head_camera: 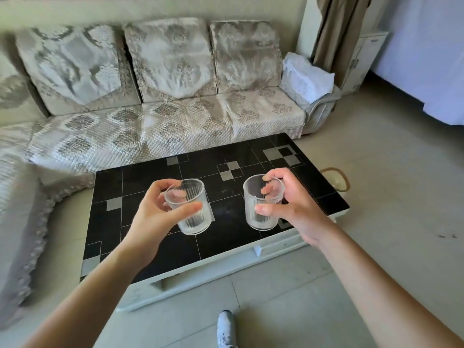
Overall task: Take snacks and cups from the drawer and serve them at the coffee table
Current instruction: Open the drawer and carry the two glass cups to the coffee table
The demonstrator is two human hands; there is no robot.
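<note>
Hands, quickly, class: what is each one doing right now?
Left hand: closed, holding the left ribbed glass cup.
Right hand: closed, holding the right ribbed glass cup.

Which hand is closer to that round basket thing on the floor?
Right. The right hand holds its glass cup just beside the basket; the left hand is across the table.

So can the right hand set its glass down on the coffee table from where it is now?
Probably yes: the right hand holds its glass right over the black coffee table, with bare tabletop beneath.
</note>
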